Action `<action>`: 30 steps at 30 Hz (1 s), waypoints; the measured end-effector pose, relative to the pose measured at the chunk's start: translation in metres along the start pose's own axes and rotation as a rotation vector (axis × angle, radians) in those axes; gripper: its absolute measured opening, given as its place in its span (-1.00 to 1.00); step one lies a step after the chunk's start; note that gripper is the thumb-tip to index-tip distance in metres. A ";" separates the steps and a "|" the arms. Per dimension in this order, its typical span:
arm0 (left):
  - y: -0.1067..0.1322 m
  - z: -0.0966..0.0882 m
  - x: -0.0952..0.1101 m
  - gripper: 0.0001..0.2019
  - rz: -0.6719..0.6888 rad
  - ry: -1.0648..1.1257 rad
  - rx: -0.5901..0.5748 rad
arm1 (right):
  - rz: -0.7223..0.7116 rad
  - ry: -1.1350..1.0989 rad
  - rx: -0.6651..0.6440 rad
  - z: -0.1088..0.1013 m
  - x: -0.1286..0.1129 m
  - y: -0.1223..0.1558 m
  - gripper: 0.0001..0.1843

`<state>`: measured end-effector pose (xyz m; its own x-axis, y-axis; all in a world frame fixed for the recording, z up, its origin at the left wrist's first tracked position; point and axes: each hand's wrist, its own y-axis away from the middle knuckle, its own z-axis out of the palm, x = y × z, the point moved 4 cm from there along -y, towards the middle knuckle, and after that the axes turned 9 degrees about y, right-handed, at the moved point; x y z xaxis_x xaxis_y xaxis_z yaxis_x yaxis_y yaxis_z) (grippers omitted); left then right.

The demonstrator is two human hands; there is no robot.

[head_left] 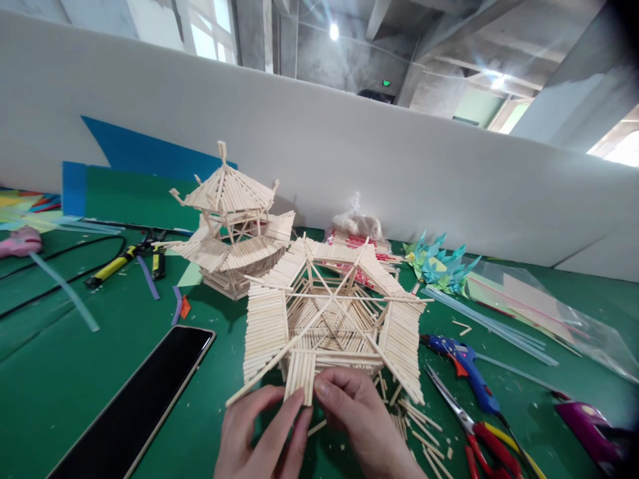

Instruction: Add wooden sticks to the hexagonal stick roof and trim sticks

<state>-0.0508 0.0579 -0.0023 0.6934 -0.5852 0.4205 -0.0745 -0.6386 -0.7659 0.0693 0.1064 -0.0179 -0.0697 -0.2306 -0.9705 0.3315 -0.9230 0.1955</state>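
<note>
A six-sided pavilion model (264, 326) built of thin wooden sticks stands in front of me, with crossed sticks over its open middle. On its near side is a short row of sticks (298, 372) forming part of a roof panel. My left hand (264, 429) pinches the lower end of this row between thumb and fingers. At the row's right edge, my right hand (357, 412) has thumb and forefinger closed on the outermost stick; its fingertips partly hide it. Behind to the left stands a finished-looking two-roofed stick pavilion (229, 226).
Loose sticks (424, 426) lie beside my right hand. Farther right are red-handled scissors (469, 426), a blue glue gun (464, 369) and clear glue sticks (494, 326). A black-screened phone (140, 399) and yellow-handled pliers (117, 266) lie left. A white partition (399, 166) stands behind.
</note>
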 end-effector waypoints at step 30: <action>0.003 -0.001 -0.001 -0.74 0.063 -0.023 -0.039 | -0.144 0.016 0.370 0.009 0.014 0.011 -0.69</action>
<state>-0.0527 0.0562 -0.0042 0.7025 -0.6137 0.3605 -0.1459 -0.6200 -0.7709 0.0636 0.0897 -0.0282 -0.0747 -0.0889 -0.9932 -0.0419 -0.9949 0.0922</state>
